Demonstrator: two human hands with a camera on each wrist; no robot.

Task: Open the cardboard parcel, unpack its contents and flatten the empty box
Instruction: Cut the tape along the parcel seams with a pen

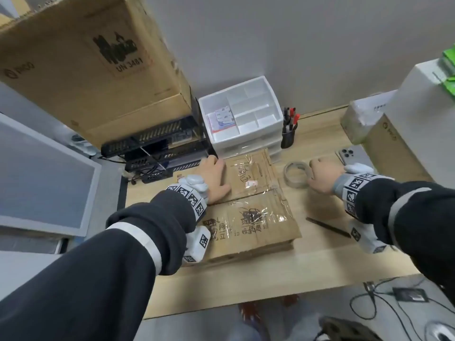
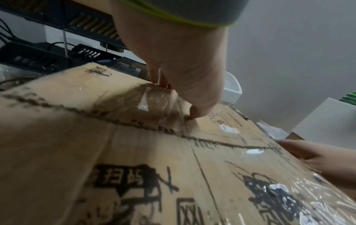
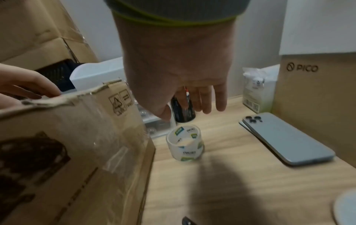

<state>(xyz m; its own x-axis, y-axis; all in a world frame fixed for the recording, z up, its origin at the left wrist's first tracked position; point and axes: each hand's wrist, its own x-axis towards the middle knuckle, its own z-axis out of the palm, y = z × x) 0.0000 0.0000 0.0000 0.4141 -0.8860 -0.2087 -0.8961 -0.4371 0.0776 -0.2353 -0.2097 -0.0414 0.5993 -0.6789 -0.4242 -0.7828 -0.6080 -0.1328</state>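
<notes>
desk (image 1: 307,267) | holds: parcel (image 1: 246,212); tape roll (image 1: 296,174); phone (image 1: 347,153); pen cup (image 1: 288,137)

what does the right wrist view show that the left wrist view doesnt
Only the right wrist view: the tape roll, a phone lying face down, and a PICO box behind it.
Only the left wrist view: the taped seam across the parcel's top and the black rack beyond it.
Both: the cardboard parcel with its flaps down, the left hand resting on its top, and the right hand.
</notes>
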